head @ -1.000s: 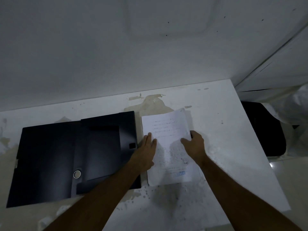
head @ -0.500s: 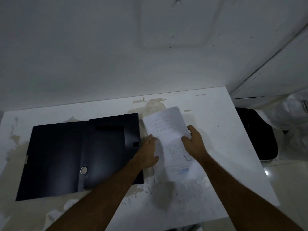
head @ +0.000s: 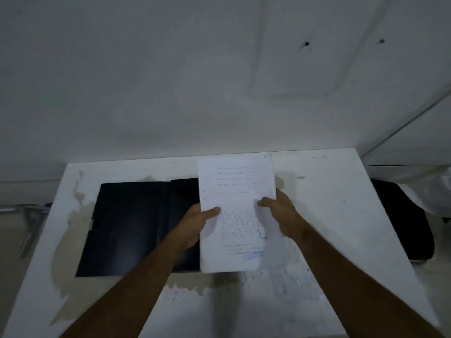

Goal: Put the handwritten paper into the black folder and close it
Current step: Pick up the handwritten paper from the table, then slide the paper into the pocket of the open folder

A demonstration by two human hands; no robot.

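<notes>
I see both hands gripping the handwritten paper (head: 235, 211), lifted off the table (head: 341, 215) and tilted up toward the camera. The left hand (head: 195, 225) pinches the sheet's 9 o'clock edge, thumb lying across the front face and the other fingers hidden behind it. The right hand (head: 280, 213) pinches the 3 o'clock edge the same way, thumb on the written side. The writing is too blurred for me to read; a small blue mark sits near the sheet's 5 o'clock corner. The black folder (head: 131, 228) lies open and flat on the table at 9 o'clock from the paper, and the sheet's left edge overlaps the folder's right-hand panel in my view. The tabletop is white with patches of worn paint. At 3 o'clock, past the table's edge, I see a dark object (head: 402, 215) I cannot identify.
</notes>
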